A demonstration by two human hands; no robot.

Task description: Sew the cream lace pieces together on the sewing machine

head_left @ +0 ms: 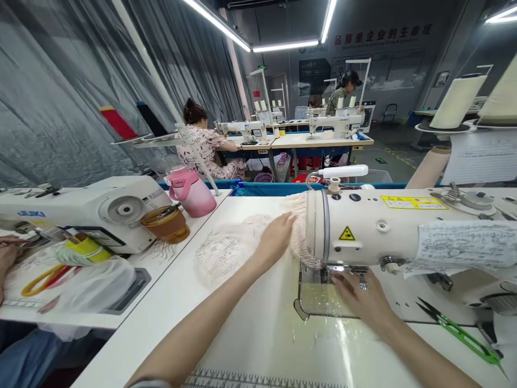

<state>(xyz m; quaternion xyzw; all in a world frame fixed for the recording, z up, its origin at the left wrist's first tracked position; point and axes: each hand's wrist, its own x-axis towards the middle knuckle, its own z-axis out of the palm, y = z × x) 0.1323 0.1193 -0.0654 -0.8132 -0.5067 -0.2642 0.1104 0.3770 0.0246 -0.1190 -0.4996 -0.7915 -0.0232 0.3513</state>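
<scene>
A sewing machine (365,226) stands on the white table in front of me. Pale pink lace fabric (301,242) bunches against the left end of its head and passes behind it. My left hand (277,237) reaches to this lace, fingers closed together on its edge. Under the machine head, beside the presser foot (325,274), is my right hand (359,293), its fingers curled; what they hold, if anything, is hidden. Another pale lace piece (226,250) lies flat left of my left hand.
Green-handled thread snips (464,334) lie at the right. A ruler (258,378) runs along the front edge. At left stand another sewing machine (81,210), an amber cup (166,223) and a pink jug (191,194). Co-workers sit at machines beyond; another person's hand (8,258) shows far left.
</scene>
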